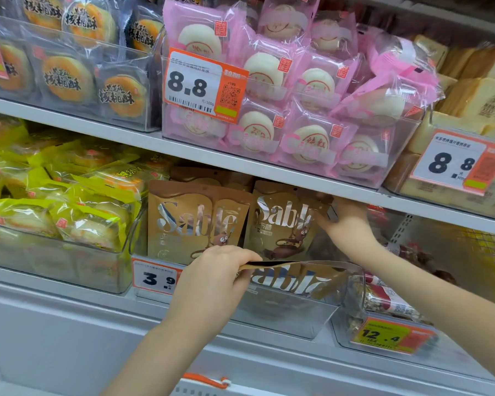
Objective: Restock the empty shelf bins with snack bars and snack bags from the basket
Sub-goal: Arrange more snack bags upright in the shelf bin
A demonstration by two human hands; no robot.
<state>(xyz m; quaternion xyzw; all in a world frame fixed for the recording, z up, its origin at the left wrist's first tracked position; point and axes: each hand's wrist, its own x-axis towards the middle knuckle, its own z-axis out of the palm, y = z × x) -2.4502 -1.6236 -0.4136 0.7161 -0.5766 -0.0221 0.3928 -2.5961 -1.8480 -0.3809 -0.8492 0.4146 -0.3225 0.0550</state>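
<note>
Two hands work a clear shelf bin (283, 312): the left hand (217, 270) pinches a tilted brown Sable bag (297, 278) at its front rim, the right hand (345, 221) grips an upright bag (283, 221) inside.

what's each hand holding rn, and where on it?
Left hand pinches the top edge of a brown Sable bag at the clear bin. Right hand touches the right edge of an upright Sable bag; grip unclear.
</note>
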